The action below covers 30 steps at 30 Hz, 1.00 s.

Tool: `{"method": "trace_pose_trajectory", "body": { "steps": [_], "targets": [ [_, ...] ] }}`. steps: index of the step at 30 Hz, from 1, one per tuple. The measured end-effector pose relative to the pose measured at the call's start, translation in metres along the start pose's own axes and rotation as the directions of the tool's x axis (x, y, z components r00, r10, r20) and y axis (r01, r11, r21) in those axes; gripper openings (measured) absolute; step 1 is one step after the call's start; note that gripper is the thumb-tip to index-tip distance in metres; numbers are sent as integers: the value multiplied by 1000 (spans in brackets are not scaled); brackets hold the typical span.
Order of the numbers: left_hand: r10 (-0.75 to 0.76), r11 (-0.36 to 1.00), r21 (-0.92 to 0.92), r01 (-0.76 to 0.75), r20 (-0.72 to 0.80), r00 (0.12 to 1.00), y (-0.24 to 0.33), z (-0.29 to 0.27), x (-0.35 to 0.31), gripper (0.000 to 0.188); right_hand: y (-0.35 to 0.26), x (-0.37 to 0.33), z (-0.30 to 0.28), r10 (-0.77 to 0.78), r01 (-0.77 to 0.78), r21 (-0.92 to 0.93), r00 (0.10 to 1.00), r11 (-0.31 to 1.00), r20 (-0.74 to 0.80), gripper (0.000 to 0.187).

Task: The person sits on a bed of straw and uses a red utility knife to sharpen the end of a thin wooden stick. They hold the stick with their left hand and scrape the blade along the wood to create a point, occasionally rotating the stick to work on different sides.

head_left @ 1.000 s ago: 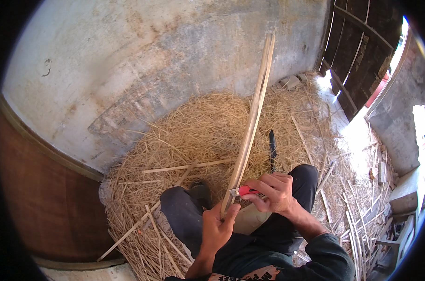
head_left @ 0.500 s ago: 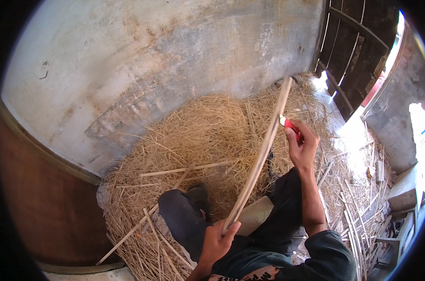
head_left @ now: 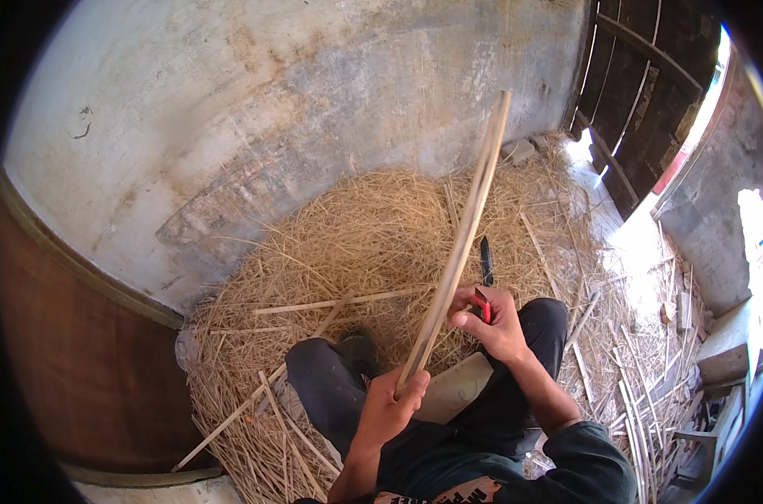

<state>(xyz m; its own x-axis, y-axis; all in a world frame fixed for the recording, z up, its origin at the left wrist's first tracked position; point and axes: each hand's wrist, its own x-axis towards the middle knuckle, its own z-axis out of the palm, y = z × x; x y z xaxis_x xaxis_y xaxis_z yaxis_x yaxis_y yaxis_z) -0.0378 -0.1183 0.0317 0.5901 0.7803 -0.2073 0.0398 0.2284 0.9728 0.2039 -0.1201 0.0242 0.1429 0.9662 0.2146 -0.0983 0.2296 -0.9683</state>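
A long pale strip of wood or bamboo (head_left: 465,231) with a dark groove rises at a slant from my lap toward the wall. My left hand (head_left: 392,409) is closed round its lower end, thumb on top. In my right hand (head_left: 491,322) a small red-handled cutter (head_left: 484,304) is gripped, its tip pointing up and left. That hand is close beside the strip's middle; whether the fingers touch the strip is hard to tell. A black blade-shaped piece (head_left: 486,260) shows on the straw just beyond my right hand. A pale flat piece (head_left: 457,391) lies between my legs.
Straw and shavings (head_left: 373,218) cover the floor around me. Several loose strips (head_left: 348,301) lie left and right. A stained wall (head_left: 314,101) stands ahead, a brown panel (head_left: 87,353) at left, a dark plank door (head_left: 642,92) at far right.
My right hand with the red cutter has come down and toward me along the strip, from its upper part to its middle. The strip's far end has swung up and slightly left.
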Motion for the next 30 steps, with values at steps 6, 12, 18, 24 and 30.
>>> {"method": "trace_pose_trajectory", "body": {
  "steps": [6, 12, 18, 24, 30],
  "targets": [
    [-2, 996, 93, 6, -45, 999, 7, 7, 5, 24, -5, 2, 11, 1, -1, -2, 999, 1000, -48, 34],
    [607, 459, 857, -234, -110, 787, 10, 10, 11, 32, -17, 3, 17, 51, -64, -93, 989, 994, -136, 28],
    [617, 443, 859, -256, -85, 782, 35, 18, 9, 36, -6, 6, 14, 25, -53, -193, 990, 980, -142, 27],
    [477, 748, 592, -299, -167, 863, 22, 14, 26, 25, -8, 0, 8, -142, 111, -356, 988, 928, -63, 30],
    [274, 927, 326, -188, -245, 930, 28, 19, 19, 21, -15, -13, -5, -334, 305, -575, 941, 759, 58, 29]
  ]
}}
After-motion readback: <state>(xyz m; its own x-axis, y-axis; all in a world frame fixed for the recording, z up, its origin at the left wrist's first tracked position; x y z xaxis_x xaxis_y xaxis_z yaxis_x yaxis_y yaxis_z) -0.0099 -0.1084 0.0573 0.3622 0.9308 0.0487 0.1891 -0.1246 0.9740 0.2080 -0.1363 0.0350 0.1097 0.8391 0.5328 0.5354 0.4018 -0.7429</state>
